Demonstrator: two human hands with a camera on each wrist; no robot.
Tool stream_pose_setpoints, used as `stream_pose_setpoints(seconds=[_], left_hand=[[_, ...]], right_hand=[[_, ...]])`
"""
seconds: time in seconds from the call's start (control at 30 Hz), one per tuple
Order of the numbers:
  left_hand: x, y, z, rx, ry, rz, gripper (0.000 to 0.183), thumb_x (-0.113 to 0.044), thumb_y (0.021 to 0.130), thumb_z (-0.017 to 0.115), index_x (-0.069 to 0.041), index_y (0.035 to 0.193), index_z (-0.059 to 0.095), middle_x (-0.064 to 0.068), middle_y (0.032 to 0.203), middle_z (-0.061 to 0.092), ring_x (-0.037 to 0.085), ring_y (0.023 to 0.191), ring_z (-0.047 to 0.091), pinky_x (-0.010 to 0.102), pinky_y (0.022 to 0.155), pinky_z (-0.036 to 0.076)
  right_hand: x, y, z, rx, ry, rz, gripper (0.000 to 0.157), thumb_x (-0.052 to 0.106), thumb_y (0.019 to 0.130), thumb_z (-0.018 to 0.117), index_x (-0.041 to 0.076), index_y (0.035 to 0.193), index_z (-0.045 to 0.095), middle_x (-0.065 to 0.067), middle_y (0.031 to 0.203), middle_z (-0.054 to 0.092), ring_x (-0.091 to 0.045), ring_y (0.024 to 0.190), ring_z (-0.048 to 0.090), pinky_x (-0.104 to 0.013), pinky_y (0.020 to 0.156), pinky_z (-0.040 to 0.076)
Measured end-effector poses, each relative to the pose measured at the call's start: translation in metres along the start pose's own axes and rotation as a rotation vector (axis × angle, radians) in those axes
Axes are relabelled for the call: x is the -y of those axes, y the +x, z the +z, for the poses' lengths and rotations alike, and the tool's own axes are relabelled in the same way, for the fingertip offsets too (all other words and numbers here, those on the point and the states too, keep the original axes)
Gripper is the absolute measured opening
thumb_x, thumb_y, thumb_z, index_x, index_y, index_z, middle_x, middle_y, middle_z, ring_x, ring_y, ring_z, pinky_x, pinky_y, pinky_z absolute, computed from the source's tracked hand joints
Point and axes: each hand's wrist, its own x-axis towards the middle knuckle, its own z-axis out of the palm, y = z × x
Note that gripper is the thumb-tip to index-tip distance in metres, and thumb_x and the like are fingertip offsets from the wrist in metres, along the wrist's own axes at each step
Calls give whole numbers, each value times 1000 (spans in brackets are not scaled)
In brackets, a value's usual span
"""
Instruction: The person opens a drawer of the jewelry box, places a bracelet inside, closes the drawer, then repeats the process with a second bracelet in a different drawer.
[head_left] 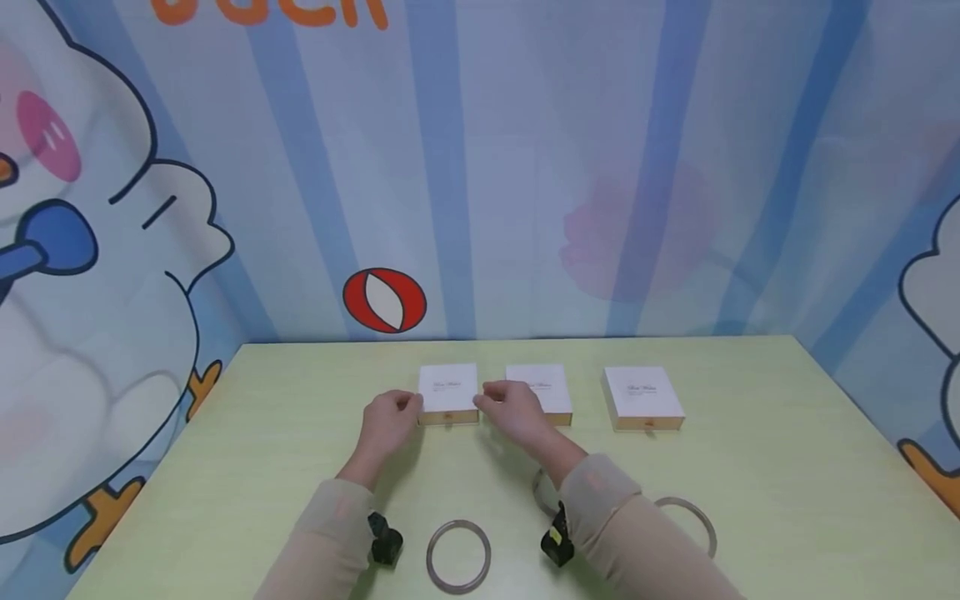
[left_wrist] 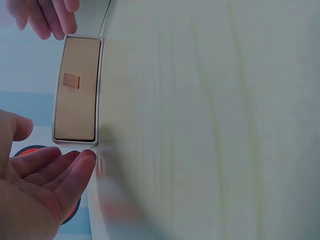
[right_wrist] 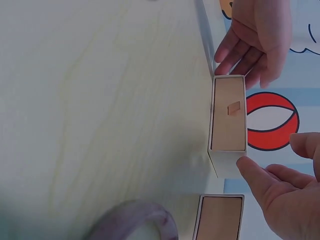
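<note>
A white box (head_left: 447, 385) with a gold drawer front and a small pull tab sits at the back of the table. My left hand (head_left: 391, 423) is at its left side, fingertips right at the lower edge. On the opposite side, my right hand (head_left: 517, 410) has its fingertips at the box's right edge. Both wrist views show the drawer front (left_wrist: 77, 105) between the two hands, with fingers fairly straight and neither hand curled round the box. The drawer is closed, its tab (right_wrist: 234, 108) near the middle.
A second white box (head_left: 551, 392) stands partly behind my right hand, and a third box (head_left: 643, 392) is farther right. Nearer me lie a greyish bangle (head_left: 430, 558), another bangle (head_left: 537, 493) partly hidden by my right arm, and a third bangle (head_left: 711, 533). A printed backdrop (head_left: 517, 208) rises behind the table.
</note>
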Motion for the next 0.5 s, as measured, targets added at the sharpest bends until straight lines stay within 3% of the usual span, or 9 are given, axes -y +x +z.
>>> stream_pose_setpoints(seconds=[0.5], left_hand=[[-4, -5, 0, -14, -24, -4, 39, -26, 95, 49, 2, 119, 63, 17, 113, 65, 22, 91, 59, 34, 78, 51]], right_hand=[[-2, 0, 8, 36, -11, 4, 41, 22, 93, 58, -6, 123, 57, -21, 124, 61, -34, 116, 57, -43, 97, 48]])
